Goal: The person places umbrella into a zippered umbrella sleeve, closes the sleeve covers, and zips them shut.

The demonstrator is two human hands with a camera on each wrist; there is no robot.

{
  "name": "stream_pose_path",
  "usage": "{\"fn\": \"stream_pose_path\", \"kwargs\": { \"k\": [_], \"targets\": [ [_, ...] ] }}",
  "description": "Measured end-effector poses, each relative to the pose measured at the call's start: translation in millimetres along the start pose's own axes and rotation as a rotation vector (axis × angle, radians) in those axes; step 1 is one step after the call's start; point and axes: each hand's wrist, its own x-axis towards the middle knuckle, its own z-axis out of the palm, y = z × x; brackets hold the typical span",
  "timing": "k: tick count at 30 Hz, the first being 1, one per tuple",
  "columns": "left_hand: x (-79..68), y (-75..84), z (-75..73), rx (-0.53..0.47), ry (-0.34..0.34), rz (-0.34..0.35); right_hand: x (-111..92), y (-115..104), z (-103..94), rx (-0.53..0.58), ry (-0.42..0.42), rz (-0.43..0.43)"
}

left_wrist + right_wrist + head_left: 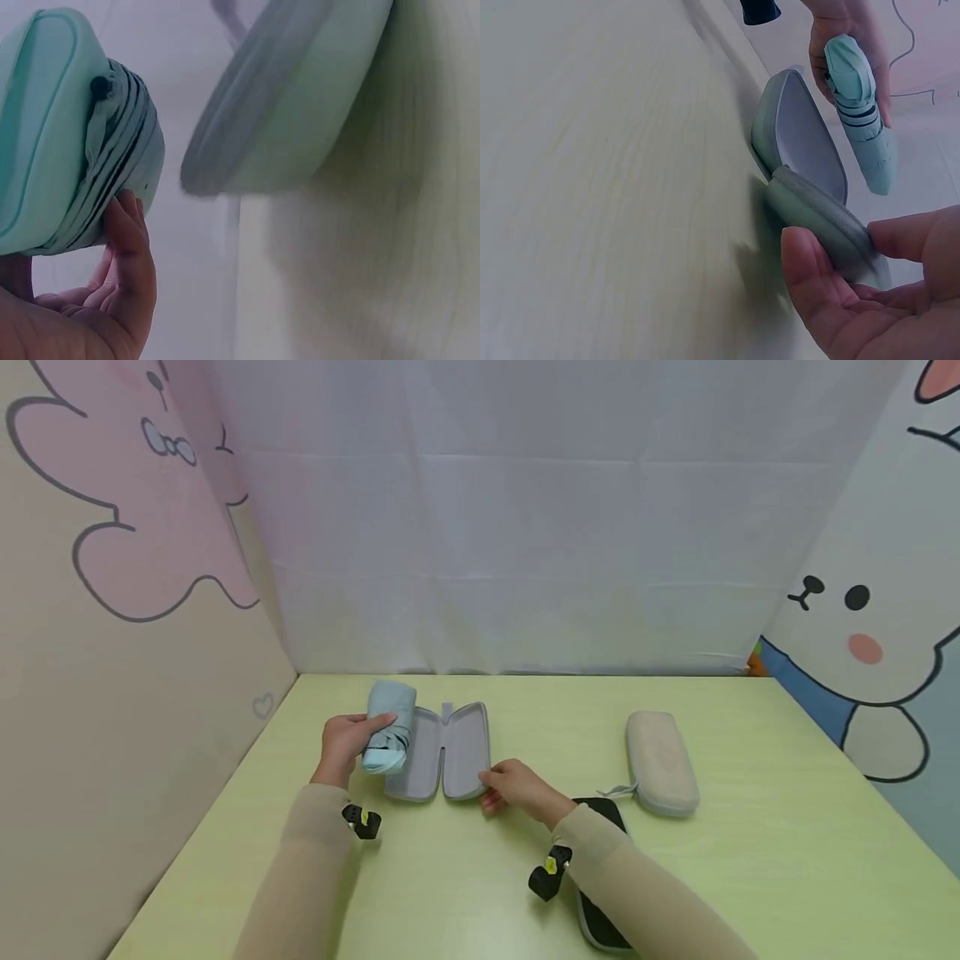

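A light blue folded compact umbrella [392, 700], bound with thin dark-edged bands, is gripped by my left hand [345, 745] over the left part of an open zip case [467, 747]. The case lies spread on the table, its two grey-lined halves side by side and its outside pale green in the right wrist view. My right hand [522, 789] pinches the near right edge of the right half between thumb and fingers [810, 274]. Seen from the left wrist, the umbrella [45, 127] is held up apart from the blurred case [300, 112].
To the right lies a closed beige case [662, 760] with a small grey-blue strap [618, 791]. A black item with a light rim [597, 914] lies partly under my right forearm. A white curtain [525, 568] hangs behind the pale green-yellow table [795, 860]; a wall [112, 760] flanks the left side.
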Motion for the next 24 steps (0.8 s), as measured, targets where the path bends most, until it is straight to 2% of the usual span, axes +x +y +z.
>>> {"fn": "stream_pose_path", "kwargs": {
  "k": [5,9,16,21,24],
  "targets": [
    [-2.2,1.6,21.5,0.212,0.019,0.077,-2.2,-1.7,-1.2,-0.006,-0.001,0.004],
    [-2.9,-3.3,33.8,0.323,0.066,0.133,-2.3,-0.5,-3.3,-0.005,0.000,0.001],
    [-4.1,-12.5,44.8,0.402,0.104,0.170,-2.9,-0.3,-4.3,-0.006,-0.008,-0.022],
    [-3.9,-12.4,43.9,0.438,0.088,0.169,-4.5,-3.8,-3.9,-0.013,-0.014,-0.025],
    [-3.6,-12.2,40.6,0.505,0.065,0.149,-4.8,-4.6,-5.1,-0.020,-0.001,-0.014]
  ]
}}
